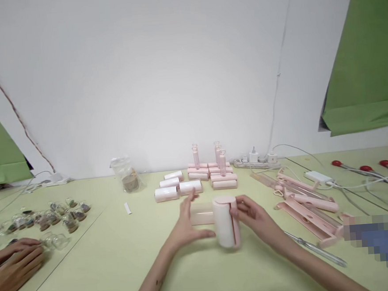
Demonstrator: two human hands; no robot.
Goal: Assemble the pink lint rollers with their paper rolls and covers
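My right hand (252,212) is closed on the right side of a white and pink cylinder (225,223), which is held upright over the table. A dark reddish slit runs down its right side. To its left is a clear, pale tube-like piece (202,213); whether the two are joined I cannot tell. My left hand (186,221) is around the clear piece's left end, fingers up and thumb stretched towards the cylinder's lower left side. Those fingers and thumb are spread apart.
White cylinders (167,193) and pink ones (225,184) lie behind, small pink bottles (222,163) on top. Pink frame parts (307,217) and a clear rod (317,247) lie right. Small glass jars (69,223) and another person's hands (19,259) are left.
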